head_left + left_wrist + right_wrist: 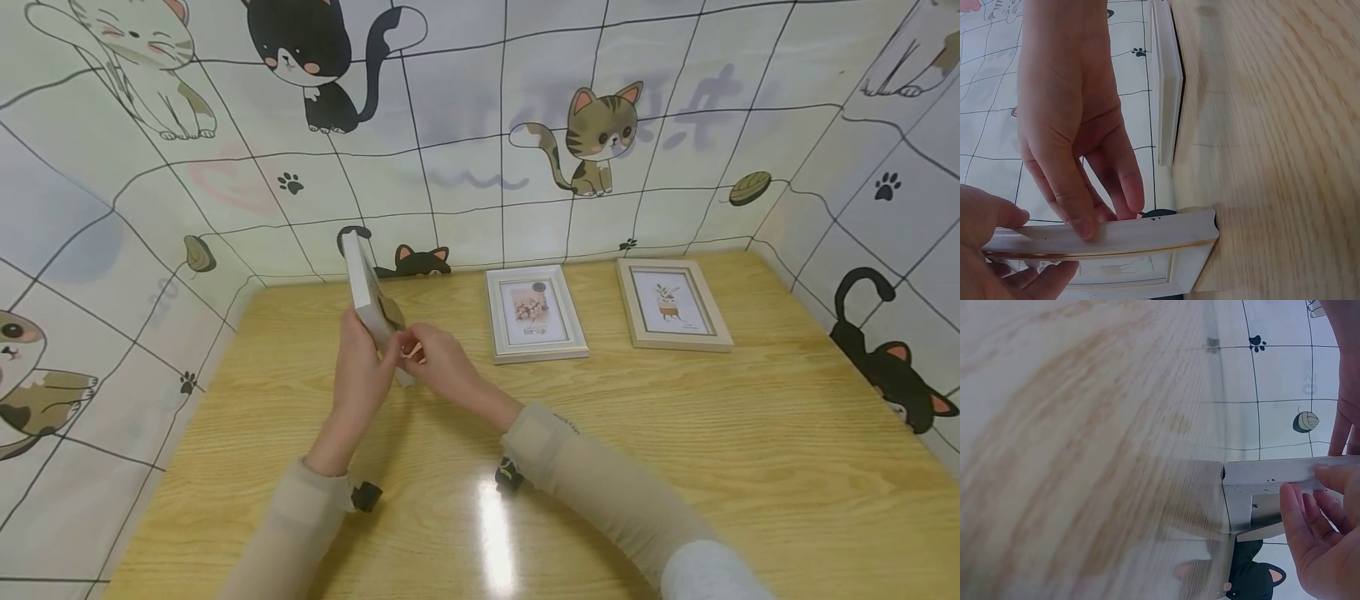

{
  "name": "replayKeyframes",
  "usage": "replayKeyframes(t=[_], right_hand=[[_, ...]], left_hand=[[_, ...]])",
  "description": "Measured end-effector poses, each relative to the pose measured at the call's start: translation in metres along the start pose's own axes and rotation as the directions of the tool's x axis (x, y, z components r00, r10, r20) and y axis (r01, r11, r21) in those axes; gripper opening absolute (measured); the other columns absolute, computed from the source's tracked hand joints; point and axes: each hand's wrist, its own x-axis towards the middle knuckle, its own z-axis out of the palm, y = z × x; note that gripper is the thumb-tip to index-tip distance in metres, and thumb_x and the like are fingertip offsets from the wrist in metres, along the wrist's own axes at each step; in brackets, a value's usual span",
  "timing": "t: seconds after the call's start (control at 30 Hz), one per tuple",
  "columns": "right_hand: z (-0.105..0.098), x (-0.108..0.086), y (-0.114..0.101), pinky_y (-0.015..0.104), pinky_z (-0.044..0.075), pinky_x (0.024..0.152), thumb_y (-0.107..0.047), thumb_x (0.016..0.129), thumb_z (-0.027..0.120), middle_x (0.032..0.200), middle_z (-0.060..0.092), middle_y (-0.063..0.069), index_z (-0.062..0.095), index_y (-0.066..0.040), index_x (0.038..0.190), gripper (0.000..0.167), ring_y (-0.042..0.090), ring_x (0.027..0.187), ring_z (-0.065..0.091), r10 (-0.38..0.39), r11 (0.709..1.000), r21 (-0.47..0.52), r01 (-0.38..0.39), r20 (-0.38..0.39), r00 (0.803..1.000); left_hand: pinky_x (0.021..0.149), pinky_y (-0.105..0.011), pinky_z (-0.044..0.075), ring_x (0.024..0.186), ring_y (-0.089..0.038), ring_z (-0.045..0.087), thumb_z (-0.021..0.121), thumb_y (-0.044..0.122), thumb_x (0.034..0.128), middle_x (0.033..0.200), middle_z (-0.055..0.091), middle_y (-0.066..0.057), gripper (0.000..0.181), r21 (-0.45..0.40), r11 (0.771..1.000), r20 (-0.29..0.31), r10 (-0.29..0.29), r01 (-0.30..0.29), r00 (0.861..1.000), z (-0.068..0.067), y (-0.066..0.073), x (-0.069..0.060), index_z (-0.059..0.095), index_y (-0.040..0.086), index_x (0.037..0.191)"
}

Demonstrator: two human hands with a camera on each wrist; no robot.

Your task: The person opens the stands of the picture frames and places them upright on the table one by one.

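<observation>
Left grip clamped on side rail of white picture frame, thumb one side, fingers over front. Right grip at same frame, thumb and fingertips touching edge and back near brown back support; can't tell if pinching. Frame upright above left part of tabletop, lower edge at or very near surface, contact unclear. White frame with floral print and beige frame lie to the right.

Handling, judged: likely light, stiff, smooth rails a bit slippery; front pane may crack or smudge, back support may bend. Best hold: opposite side rails, off pane, no lifting by support.
</observation>
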Motion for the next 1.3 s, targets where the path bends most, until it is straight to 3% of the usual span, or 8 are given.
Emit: replayKeyframes(t=[0.23,0.47,0.9,1.3], right_hand=[[-0.002,0.0,0.0,0.016,0.056,0.077,-0.015,0.094,0.069,0.107,0.07,0.011,0.065,-0.003,0.113,0.023,0.019,0.093,0.069,-0.012,1.0,0.025,0.011,0.02,1.0],[-0.01,0.002,0.002,0.016,0.057,0.077,-0.004,0.09,0.059,0.113,0.067,0.013,0.063,-0.002,0.117,0.027,0.02,0.095,0.069,-0.01,0.997,0.075,0.004,0.081,0.997],[-0.018,0.019,0.004,0.018,0.057,0.081,-0.011,0.096,0.063,0.117,0.067,0.01,0.061,-0.004,0.12,0.026,0.02,0.098,0.07,0.007,1.0,-0.016,-0.006,0.061,0.998],[-0.019,0.035,0.0,0.033,0.056,0.096,-0.018,0.098,0.064,0.131,0.064,0.008,0.058,-0.006,0.128,0.034,0.024,0.115,0.066,0.011,0.988,-0.156,-0.001,0.063,0.998]], left_hand=[[0.086,-0.053,0.058,0.12,-0.04,0.058,0.058,0.015,0.0994,0.144,0.043,-0.028,0.069,0.035,0.999,-0.005,-0.034,0.034,0.999,0.0,-0.001,0.001,0.018,-0.003,0.152],[0.079,-0.048,0.058,0.108,-0.038,0.061,0.057,0.017,0.0994,0.14,0.047,-0.028,0.067,0.082,0.996,-0.016,-0.031,0.032,0.999,0.0,-0.001,0.0,0.019,-0.003,0.152],[0.082,-0.051,0.059,0.11,-0.039,0.061,0.058,0.016,0.099,0.134,0.049,-0.027,0.062,0.099,0.995,-0.031,0.0,0.003,1.0,0.0,-0.002,-0.001,0.025,-0.005,0.147],[0.08,-0.045,0.059,0.102,-0.035,0.058,0.062,0.015,0.0977,0.129,0.044,-0.026,0.06,0.11,0.993,-0.058,0.049,-0.043,0.997,0.004,-0.006,0.001,0.03,-0.008,0.143]])
